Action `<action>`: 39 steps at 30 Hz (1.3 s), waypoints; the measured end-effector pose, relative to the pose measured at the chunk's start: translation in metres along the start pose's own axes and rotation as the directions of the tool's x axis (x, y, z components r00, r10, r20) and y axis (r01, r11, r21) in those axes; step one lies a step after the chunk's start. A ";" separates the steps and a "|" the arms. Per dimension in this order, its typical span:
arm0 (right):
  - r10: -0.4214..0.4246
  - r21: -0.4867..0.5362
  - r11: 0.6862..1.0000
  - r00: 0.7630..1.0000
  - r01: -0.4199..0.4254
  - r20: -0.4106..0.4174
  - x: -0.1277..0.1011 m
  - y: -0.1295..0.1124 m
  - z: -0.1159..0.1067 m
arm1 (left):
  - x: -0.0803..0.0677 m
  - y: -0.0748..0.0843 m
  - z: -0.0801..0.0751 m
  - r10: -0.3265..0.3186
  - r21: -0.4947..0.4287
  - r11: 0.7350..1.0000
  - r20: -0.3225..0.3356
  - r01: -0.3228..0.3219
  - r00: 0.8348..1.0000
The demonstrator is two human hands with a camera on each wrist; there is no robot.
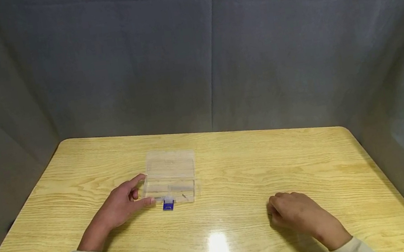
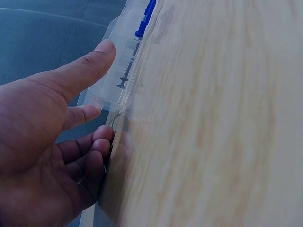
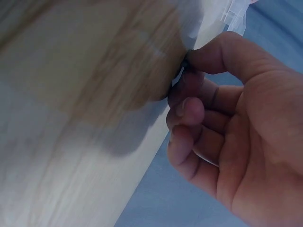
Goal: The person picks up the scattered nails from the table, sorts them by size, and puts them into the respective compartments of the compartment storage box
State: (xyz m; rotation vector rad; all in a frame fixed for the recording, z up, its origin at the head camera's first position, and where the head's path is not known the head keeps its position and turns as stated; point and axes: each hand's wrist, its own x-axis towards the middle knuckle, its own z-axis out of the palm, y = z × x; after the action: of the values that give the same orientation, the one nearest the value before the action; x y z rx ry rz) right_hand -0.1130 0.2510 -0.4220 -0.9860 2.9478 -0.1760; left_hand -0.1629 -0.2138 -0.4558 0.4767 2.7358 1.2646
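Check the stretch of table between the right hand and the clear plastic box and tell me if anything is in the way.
Nothing visible lies there. Between the right hand and the clear plastic box the wooden table shows only bare surface and a light glare. The left hand is on the box's far side, its thumb by the corner near the blue latch.

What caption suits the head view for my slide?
Left hand touches clear plastic compartment box with blue latch on wooden table; right hand curled apart.
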 end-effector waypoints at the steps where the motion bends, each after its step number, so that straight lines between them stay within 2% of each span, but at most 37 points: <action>1: 0.001 -0.002 1.000 1.000 -0.001 -0.001 0.000 0.000 0.000 | 0.000 0.000 0.000 0.001 -0.004 1.000 0.000 -0.001 1.000; 13: -0.014 -0.026 1.000 0.999 0.013 -0.039 -0.002 0.000 0.004 | 0.000 0.000 0.001 0.002 0.010 1.000 -0.008 -0.002 1.000; 19: -0.015 0.001 1.000 0.999 0.015 -0.050 -0.001 -0.001 0.004 | 0.000 -0.001 0.000 0.000 0.004 1.000 -0.010 0.000 1.000; 24: -0.019 0.046 0.999 0.999 0.021 -0.029 0.002 -0.001 0.000 | 0.000 0.000 0.000 -0.004 0.006 1.000 -0.007 0.004 1.000; 29: -0.039 0.141 0.989 0.999 0.039 0.002 0.006 -0.002 -0.003 | 0.001 0.000 0.001 0.000 0.012 1.000 -0.009 0.001 1.000; 33: -0.062 0.194 0.979 0.998 0.065 -0.019 0.010 -0.005 -0.004 | 0.001 0.000 0.001 0.000 0.019 1.000 -0.007 0.000 1.000; 39: -0.096 0.200 0.974 0.994 0.106 -0.062 0.018 -0.011 -0.008 | 0.001 0.000 0.000 -0.001 0.015 1.000 0.000 0.001 1.000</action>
State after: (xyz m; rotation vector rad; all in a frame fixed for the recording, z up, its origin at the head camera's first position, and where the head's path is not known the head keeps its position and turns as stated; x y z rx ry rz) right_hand -0.1215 0.2325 -0.4126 -1.1166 2.8521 -0.5012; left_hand -0.1635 -0.2134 -0.4559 0.4763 2.7462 1.2450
